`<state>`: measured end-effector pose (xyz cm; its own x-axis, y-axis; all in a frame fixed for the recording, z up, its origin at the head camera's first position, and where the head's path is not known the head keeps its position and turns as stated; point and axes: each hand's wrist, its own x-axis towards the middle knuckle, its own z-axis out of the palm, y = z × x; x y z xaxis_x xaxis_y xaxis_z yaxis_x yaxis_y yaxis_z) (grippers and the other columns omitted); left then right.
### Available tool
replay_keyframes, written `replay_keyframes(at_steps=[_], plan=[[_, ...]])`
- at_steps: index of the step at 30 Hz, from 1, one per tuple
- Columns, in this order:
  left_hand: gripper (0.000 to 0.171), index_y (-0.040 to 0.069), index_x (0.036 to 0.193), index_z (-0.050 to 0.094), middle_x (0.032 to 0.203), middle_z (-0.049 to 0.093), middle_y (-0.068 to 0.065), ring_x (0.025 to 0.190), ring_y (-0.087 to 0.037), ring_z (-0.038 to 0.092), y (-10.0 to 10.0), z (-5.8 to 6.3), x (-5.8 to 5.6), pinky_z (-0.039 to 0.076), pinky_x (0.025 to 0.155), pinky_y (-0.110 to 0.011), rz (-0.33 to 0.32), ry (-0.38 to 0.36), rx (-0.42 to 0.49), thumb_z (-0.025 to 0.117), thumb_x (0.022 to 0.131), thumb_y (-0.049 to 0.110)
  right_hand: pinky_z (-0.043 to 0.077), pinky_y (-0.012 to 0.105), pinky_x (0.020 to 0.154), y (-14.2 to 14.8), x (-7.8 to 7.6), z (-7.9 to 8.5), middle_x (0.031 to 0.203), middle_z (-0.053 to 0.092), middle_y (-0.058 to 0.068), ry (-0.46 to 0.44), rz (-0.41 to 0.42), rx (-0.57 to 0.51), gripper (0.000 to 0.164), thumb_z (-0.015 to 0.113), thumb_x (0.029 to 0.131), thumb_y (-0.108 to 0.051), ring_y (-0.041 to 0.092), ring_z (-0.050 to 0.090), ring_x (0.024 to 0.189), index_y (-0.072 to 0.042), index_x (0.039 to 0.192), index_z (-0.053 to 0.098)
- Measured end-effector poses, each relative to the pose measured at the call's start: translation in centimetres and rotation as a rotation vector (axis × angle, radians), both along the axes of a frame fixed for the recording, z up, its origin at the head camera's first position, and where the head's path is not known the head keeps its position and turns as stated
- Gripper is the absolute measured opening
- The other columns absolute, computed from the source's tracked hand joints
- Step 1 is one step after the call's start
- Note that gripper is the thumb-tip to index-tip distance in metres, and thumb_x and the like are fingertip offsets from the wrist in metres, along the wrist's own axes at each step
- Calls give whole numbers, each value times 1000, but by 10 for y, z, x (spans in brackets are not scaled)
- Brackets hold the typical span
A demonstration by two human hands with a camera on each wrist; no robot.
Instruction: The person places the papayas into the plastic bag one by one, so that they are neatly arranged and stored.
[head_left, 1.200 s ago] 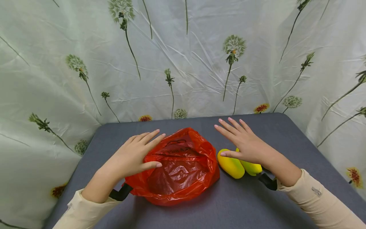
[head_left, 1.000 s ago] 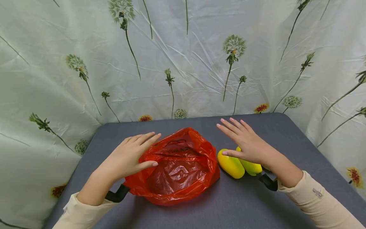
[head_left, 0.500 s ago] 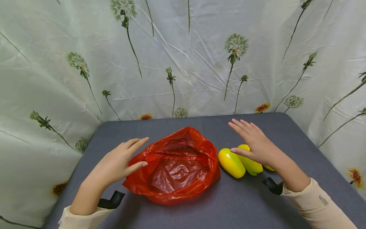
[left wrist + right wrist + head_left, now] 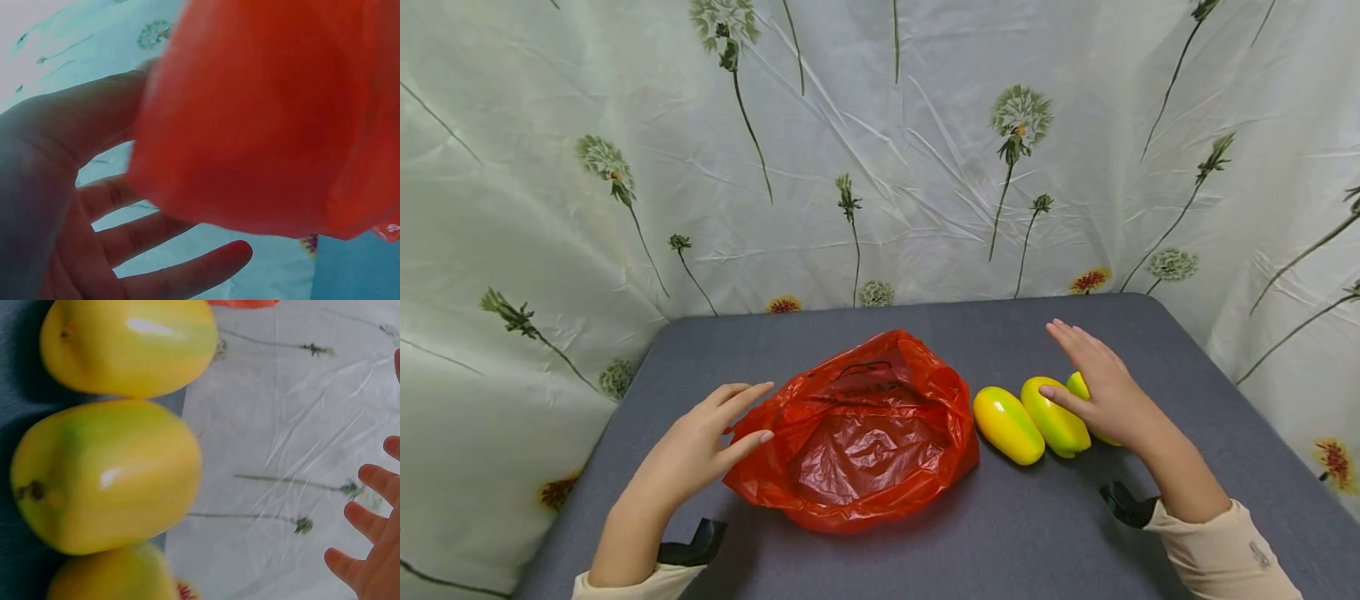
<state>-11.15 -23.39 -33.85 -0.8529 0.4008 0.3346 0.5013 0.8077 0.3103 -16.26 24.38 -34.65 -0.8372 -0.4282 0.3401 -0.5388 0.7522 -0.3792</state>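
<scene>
Right hand (image 4: 1105,396) nearer yellow fruits (image 4: 1057,423), left hand (image 4: 695,450) beside red bag (image 4: 850,510)
Fingers extended, gripping nothing; fruits' long axes slant toward the surface (image 4: 955,554)'s near edge.

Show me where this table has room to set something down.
Bare: the grey table between the red bag and flowered curtain, and in front of the bag. Crowded: right of the bag, where three yellow fruits line up.

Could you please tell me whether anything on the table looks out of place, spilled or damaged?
Nothing stands out: the crinkled red plastic bag sits open on the flat grey table, with three oval yellow-green fruits in a row beside it, and no spill or damage shows.
</scene>
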Motion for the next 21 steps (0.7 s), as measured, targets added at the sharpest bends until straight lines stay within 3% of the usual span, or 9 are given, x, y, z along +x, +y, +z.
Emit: replay_keyframes(at_steps=[4,13,21], plan=[[48,19,123,55,110,53,3,80,-10,54,-2,-8,2,49,62,-30,24,39,51,71,78,29,12,61,97,9,2,-10,143,22,21,-15,-34,-36,72,61,86,-27,42,16,128,-5,142,20],[44,15,114,61,103,58,4,89,-14,57,-7,-23,4,50,60,-27,27,109,137,75,73,13,13,66,93,36,6,-31,143,17,24,-89,-139,-118,74,58,89,-26,46,15,126,-10,145,13],[37,16,114,62,103,60,2,90,-16,58,-8,-29,3,51,56,-24,71,96,201,70,79,12,14,69,89,56,8,-48,142,13,29,-194,-219,-160,74,54,91,-28,51,12,125,-8,145,7]])
